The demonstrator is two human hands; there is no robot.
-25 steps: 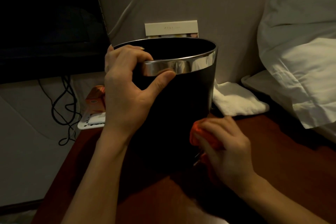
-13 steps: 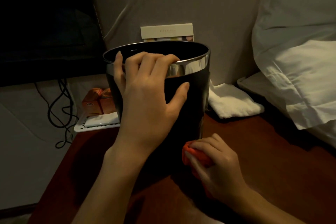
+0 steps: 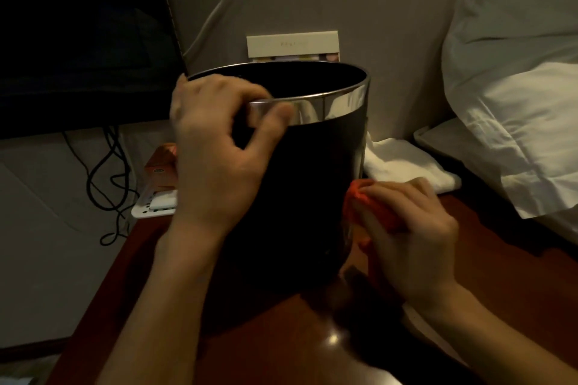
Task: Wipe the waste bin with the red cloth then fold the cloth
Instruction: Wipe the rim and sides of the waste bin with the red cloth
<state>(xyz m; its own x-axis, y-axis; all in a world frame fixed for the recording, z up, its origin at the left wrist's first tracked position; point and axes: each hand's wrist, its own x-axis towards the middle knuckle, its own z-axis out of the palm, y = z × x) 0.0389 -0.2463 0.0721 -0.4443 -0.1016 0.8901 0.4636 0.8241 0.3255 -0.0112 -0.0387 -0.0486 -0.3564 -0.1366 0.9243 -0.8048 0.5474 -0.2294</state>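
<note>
Since half a second ago our left hand (image 3: 219,147) has shifted its hold on the waste bin (image 3: 312,184), going from fingers draped over the chrome rim (image 3: 331,105) to a pinch with the thumb on the outer band. Our right hand (image 3: 409,237) has carried the red cloth (image 3: 362,206) a little higher up the wall. That hand is closed around the bunched cloth, pressing it against the bin's lower right side, so the unwiped wall lies up and to the left of it. The right hand is the nearer one for wiping; the left only steadies. The bin stands upright on the reddish wooden surface (image 3: 516,275), tall axis vertical, glossy black, open-topped. Wiping looks underway; folding is not yet begun.
</note>
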